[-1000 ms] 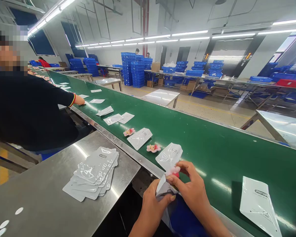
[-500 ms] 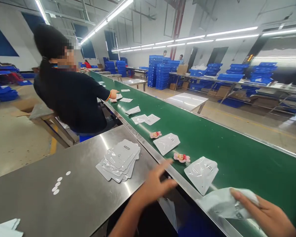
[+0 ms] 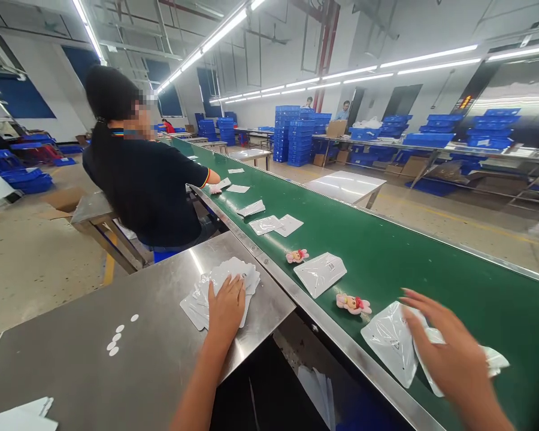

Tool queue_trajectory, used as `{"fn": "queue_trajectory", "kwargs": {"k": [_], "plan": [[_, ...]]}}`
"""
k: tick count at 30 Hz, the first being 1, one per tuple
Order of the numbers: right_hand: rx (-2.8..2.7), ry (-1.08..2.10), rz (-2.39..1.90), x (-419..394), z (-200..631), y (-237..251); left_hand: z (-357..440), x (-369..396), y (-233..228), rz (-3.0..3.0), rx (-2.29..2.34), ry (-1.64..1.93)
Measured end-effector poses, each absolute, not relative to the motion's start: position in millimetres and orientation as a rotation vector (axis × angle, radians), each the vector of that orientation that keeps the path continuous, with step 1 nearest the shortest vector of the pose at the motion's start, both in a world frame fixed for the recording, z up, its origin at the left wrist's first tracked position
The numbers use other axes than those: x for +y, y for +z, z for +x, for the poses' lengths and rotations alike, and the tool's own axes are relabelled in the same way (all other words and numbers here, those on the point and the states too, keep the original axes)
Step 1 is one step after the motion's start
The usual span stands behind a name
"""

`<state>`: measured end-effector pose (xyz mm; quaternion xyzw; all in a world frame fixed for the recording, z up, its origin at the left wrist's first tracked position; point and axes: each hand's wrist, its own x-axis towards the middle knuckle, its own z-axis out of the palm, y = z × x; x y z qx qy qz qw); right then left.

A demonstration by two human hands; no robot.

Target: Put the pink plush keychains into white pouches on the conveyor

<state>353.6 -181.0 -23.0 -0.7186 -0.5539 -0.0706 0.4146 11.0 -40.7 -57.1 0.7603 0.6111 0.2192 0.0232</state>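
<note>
Belt: a long green belt (image 3: 386, 263) runs away from the camera, with a steel table (image 3: 94, 359) along its near-left side.
Room: a factory hall with strip lights overhead; stacked blue crates (image 3: 296, 134) stand well beyond the belt's far edge.
Bags on table: a pile of bags (image 3: 247, 278) lies on the table just beside the belt.
Left hand: the left hand (image 3: 227, 305) lies flat on that pile, fingers spread, gripping nothing.
Right hand: the right hand (image 3: 451, 353) rests with loose, open fingers on a filled bag (image 3: 491, 359) lying on the belt.
On the belt: a flat bag (image 3: 388, 341) touches the filled one; a doll (image 3: 353, 303) lies just left of it.
Co-worker: a person in a black shirt (image 3: 148, 185) sits at the belt's left side, farther up.
</note>
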Motion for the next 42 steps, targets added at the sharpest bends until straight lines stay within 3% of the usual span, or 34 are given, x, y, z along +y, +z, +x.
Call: {"fn": "queue_trajectory", "kwargs": {"k": [5, 10, 14, 17, 21, 23, 26, 31, 35, 42], "plan": [[-1.937, -0.050, -1.418, -155.8, 271.4, -9.3, 23.0, -89.6, -27.8, 2.303, 1.293, 0.874], [-2.338, 0.277, -1.308, -178.3, 263.4, 0.0, 43.3, -124.2, -16.9, 1.670, 0.755, 0.406], [-2.344, 0.561, -1.445, -196.4, 272.2, -2.8, 71.0, -130.9, -36.8, 1.428, 0.496, 0.193], [-2.017, 0.684, -1.716, -189.5, 304.6, -10.4, 94.0, -138.4, -63.5, 1.214, 0.530, 0.273], [-1.506, 0.436, -2.396, -170.7, 370.3, -30.9, 108.3, -141.8, -89.3, 1.059, 0.663, 0.370], [-1.451, 0.550, -2.505, -165.1, 389.7, -42.7, 110.4, -139.0, -93.7, 1.061, 0.730, 0.450], [-1.410, 0.746, -2.338, -164.7, 388.5, -51.4, 113.8, -135.5, -92.7, 1.062, 0.771, 0.565], [-1.327, 0.468, -1.973, -179.0, 349.9, -29.2, 121.1, -140.2, -89.3, 1.091, 0.719, 0.633], [-1.333, 0.582, -1.669, -190.9, 326.7, 3.5, 122.4, -145.4, -90.0, 1.245, 0.738, 0.595], [-1.875, 0.729, -1.802, -198.2, 308.2, 30.9, 127.8, -153.0, -72.8, 1.269, 0.651, 0.469]]}}
